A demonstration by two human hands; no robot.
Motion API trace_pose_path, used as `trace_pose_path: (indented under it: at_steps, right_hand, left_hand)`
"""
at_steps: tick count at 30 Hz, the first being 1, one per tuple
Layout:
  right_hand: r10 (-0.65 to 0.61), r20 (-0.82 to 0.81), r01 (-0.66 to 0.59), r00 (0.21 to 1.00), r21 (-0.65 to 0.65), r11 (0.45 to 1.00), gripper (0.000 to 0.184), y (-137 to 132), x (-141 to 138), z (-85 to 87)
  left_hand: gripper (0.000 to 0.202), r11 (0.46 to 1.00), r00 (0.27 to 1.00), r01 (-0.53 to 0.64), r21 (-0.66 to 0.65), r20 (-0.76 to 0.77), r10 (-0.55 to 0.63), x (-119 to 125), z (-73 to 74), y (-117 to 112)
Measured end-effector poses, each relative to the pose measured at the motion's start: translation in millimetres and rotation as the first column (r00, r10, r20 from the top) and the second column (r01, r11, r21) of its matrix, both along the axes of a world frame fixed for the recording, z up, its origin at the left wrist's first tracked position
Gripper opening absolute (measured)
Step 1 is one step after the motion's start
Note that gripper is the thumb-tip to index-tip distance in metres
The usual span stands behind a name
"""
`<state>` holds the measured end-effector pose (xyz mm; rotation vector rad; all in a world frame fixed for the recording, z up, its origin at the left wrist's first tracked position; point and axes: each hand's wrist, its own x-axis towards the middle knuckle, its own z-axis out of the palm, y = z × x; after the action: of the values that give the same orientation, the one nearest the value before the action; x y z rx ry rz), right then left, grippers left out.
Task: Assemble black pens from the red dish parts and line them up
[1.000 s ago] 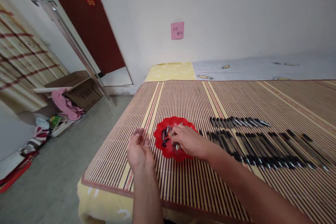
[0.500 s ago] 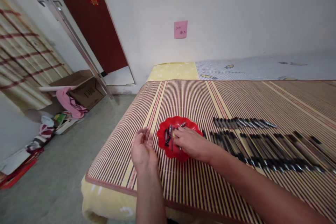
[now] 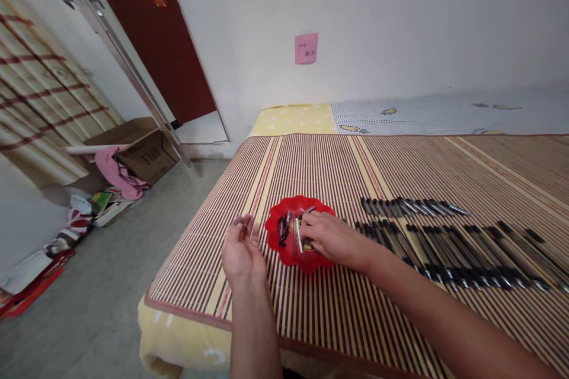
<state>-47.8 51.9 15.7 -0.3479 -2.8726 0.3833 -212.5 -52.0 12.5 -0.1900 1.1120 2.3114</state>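
A red scallop-edged bowl (image 3: 276, 249) sits on the striped mat. Inside it lie several small dark and clear pen parts (image 3: 282, 232) and a pale slim piece (image 3: 299, 235). My right hand (image 3: 326, 237) reaches into the bowl from the right, its fingers curled down among the pieces; whatever they grip is hidden. Just left of the bowl, my left hand (image 3: 243, 251) rests palm up with loosely bent fingers and nothing in it. To the right, pen barrels (image 3: 457, 254) with dark grips lie side by side in a long row, with a row of pen caps (image 3: 411, 207) behind them.
The striped mat (image 3: 311, 166) covers a bed against the white wall. A pink note (image 3: 306, 48) is stuck on the wall. On the floor at left stand a cardboard box (image 3: 149, 157) with a pink cloth (image 3: 118, 174) and assorted clutter (image 3: 75, 225).
My right hand has shifted slightly right within the bowl, and the pale slim piece now shows beside its fingers. My left hand has stayed in place.
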Motion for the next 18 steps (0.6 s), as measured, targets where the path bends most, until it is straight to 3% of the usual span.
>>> trace_pose_path:
  at_steps: [5, 12, 18]
  right_hand:
    - [0.078, 0.123, -0.087, 0.989, 0.072, 0.994, 0.017, -6, -9, 2.0]
    - [0.082, 0.143, -0.115, 0.986, 0.242, 0.963, 0.015, -8, -19, -4.7]
    - [0.144, 0.117, -0.169, 0.983, 0.239, 0.956, 0.016, -5, -12, -8.3]
  left_hand:
    - [0.010, 1.000, 1.000, 0.012, -0.005, -0.010, -0.012, 0, 0.1, 0]
    - [0.012, 1.000, 1.000, 0.006, 0.002, 0.015, -0.006, 1, 3.1, 0]
    - [0.012, 1.000, 0.998, 0.019, 0.011, 0.067, -0.020, 5, 8.1, 0]
